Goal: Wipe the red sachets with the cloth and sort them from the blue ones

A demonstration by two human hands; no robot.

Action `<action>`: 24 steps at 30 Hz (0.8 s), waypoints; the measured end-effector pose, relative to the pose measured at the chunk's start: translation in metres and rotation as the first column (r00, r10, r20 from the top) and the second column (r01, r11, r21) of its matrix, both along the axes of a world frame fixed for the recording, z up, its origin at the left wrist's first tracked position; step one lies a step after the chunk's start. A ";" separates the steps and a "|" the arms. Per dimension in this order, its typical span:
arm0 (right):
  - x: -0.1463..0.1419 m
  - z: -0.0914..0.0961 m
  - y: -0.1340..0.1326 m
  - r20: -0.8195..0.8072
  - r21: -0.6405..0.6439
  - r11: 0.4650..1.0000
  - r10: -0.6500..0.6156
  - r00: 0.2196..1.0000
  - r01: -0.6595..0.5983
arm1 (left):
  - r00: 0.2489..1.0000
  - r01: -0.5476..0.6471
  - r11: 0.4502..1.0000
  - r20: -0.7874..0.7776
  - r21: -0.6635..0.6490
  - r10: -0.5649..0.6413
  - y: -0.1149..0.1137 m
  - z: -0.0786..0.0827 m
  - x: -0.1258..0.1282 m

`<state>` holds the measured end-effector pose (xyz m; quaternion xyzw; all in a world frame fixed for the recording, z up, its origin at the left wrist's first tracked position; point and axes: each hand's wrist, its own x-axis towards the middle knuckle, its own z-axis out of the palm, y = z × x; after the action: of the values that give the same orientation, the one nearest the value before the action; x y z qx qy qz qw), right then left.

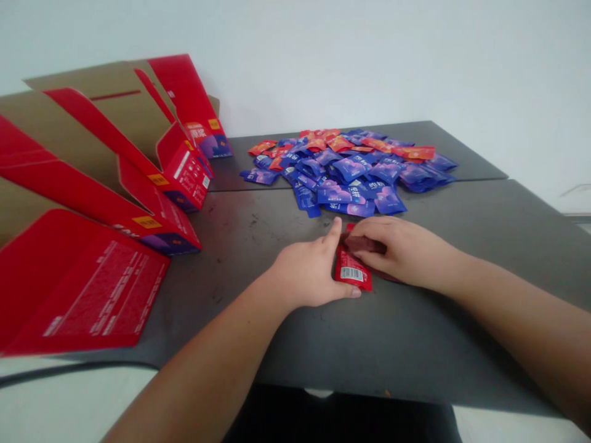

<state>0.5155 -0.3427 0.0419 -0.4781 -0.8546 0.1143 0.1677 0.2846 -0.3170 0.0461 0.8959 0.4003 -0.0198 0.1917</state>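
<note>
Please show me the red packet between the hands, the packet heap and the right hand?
Red packet (pixel 351 272): head view, on its barcode.
Packet heap (pixel 351 167): head view, near its middle.
Right hand (pixel 405 248): head view, on its back.

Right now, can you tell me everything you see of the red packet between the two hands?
The red packet looks like thin plastic or foil film, with pale print and a white barcode panel facing up. It lies on the dark table, nearer the person than the pile of packets. The left hand frames its left side, thumb at the near edge; the right hand hides some of its far part.
</note>
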 end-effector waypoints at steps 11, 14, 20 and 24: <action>0.000 0.026 -0.020 -0.288 -0.404 0.880 0.135 0.948 -0.249 | 0.999 0.041 0.999 0.017 0.026 -0.042 0.001 -0.003 -0.001; 0.000 0.018 -0.015 -0.241 -0.348 0.916 0.118 0.963 -0.199 | 0.999 0.028 1.000 0.014 0.008 -0.029 0.001 -0.002 -0.001; 0.007 -0.004 0.007 -0.087 -0.097 0.984 -0.160 0.983 0.151 | 1.000 0.004 1.000 0.014 -0.013 -0.004 -0.002 -0.002 -0.001; 0.015 -0.010 0.016 -0.221 -0.008 0.926 -0.369 0.903 0.376 | 1.000 -0.012 0.988 0.008 0.155 0.011 -0.025 -0.002 0.010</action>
<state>0.5306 -0.3268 0.0322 -0.6139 -0.7257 0.1173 0.2877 0.2944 -0.3424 0.0443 0.9058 0.4051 0.0159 0.1232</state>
